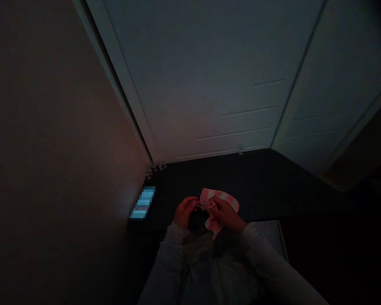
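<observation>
In dim light, a pink-and-white checked or striped cloth (230,200) is bunched in my right hand (224,212), part of it hanging below the fingers over the table's front edge. My left hand (186,209) is just left of the cloth, its thumb and fingers pinched together. Between the two hands, a small, shiny, pale thing (202,206) touches the cloth. It is too dark and small to name, and both hands' fingertips meet around it.
A dark table (260,182) stands against white panels (241,55) with heart patterns. Several small clear, shiny pieces (155,167) cluster at its back left corner; another clear piece (240,150) stands at the back edge. A lit, blurred-out screen (142,203) lies by the left wall (66,148).
</observation>
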A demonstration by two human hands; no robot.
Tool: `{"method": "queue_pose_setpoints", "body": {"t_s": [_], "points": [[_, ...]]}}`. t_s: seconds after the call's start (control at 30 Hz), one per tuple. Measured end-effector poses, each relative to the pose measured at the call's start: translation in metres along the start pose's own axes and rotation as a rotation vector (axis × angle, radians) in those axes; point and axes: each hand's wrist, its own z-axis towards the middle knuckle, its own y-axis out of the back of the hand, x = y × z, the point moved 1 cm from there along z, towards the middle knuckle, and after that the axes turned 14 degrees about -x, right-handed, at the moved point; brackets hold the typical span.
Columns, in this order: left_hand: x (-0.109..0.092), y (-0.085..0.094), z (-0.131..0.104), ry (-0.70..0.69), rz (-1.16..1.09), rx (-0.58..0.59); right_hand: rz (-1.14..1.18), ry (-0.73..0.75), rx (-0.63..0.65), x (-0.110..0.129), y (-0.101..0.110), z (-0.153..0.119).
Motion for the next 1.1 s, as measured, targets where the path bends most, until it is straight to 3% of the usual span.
{"method": "queue_pose_setpoints", "body": {"t_s": [1.1], "points": [[0.0002,0.0002,0.0005,0.017,0.016,-0.019,-0.032,-0.002,-0.015,-0.0014,-0.0007,0.0011]]}}
